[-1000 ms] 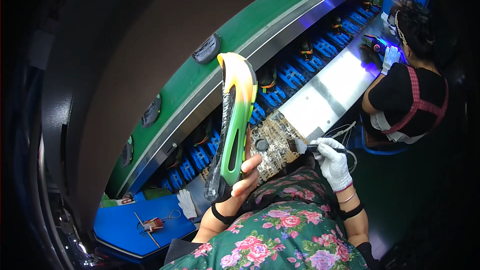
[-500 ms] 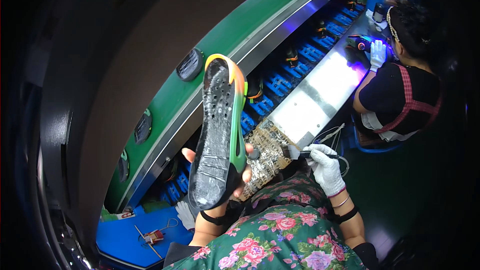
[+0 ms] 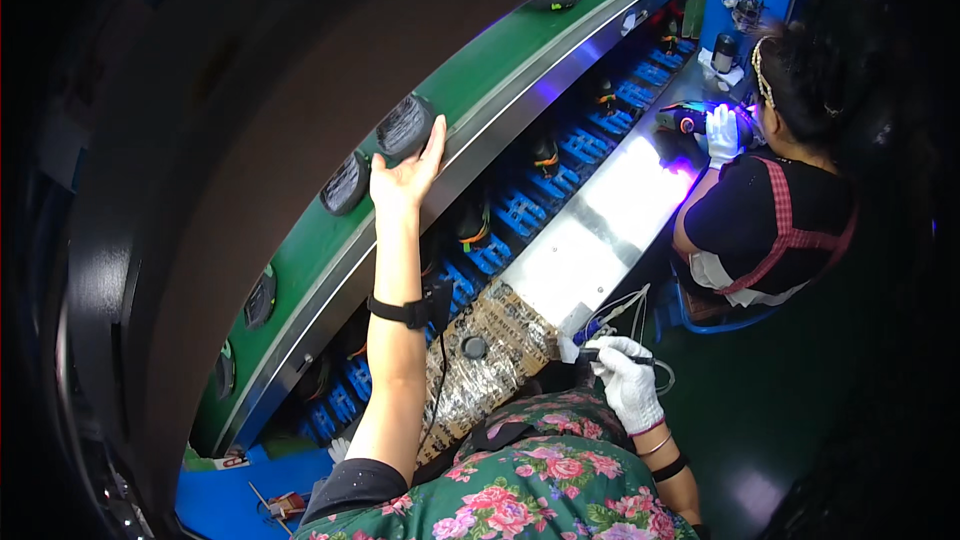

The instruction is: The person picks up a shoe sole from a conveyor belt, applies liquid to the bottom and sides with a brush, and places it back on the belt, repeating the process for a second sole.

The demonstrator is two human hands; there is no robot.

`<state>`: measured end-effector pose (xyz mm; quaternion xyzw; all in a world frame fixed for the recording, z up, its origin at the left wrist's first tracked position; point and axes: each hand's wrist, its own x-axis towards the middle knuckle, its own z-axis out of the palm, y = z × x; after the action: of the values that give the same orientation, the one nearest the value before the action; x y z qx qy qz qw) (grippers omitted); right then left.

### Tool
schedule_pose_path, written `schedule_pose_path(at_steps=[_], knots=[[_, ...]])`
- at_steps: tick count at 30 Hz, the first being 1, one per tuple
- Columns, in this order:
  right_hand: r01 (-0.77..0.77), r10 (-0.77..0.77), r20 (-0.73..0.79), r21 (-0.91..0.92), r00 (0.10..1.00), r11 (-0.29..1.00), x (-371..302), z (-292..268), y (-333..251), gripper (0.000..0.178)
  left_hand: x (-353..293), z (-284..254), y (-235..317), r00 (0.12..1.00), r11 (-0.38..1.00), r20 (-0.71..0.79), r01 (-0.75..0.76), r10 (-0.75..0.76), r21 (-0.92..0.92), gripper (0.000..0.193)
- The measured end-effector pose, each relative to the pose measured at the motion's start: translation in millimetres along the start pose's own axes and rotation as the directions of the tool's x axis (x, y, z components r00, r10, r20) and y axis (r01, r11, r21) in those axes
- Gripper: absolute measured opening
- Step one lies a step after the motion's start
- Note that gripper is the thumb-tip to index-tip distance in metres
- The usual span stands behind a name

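My bare left hand reaches out over the green conveyor belt, with thumb and fingers on either side of a dark shoe sole. The sole lies on or just at the belt, and its far side is partly out of sight. Low and to the right, my right hand in a white knitted glove is closed round a dark-handled brush. Its pale, flat tip points left, beside the taped work surface. A grey tube loops behind the handle.
More soles ride the belt, one close to my left hand. Below the belt's metal edge runs a row of blue holders with dark shoes. A co-worker sits at the right by a lit metal bench.
The sole that my left hand held up before me is now out at the belt, with my arm stretched forward. My right hand still grips the brush. The view has shifted slightly.
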<state>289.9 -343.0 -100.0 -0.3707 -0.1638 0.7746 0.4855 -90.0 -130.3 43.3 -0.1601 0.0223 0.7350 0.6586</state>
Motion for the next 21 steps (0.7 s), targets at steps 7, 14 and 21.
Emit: schedule_pose_path(at_steps=[7, 14, 21], knots=[[-0.009, 0.009, 0.016, 0.013, 1.0, 1.0, 11.2, -1.8, -16.9, 0.015, 64.3, -7.8, 30.6, 0.993, 0.992, 0.032, -0.114, 0.116, -0.052, 0.079], [-0.002, -0.005, 0.053, 0.142, 0.999, 0.99, 26.3, -14.1, -36.8, 0.013, 61.6, -24.8, -59.9, 0.991, 0.885, 0.083, -0.131, 0.104, 0.447, 0.104], [0.049, -0.072, 0.092, 0.232, 0.993, 0.972, 38.7, -7.0, -73.3, 0.015, 164.0, -6.9, -139.7, 0.893, -0.124, 0.445, -0.436, 0.065, 0.892, 0.064]])
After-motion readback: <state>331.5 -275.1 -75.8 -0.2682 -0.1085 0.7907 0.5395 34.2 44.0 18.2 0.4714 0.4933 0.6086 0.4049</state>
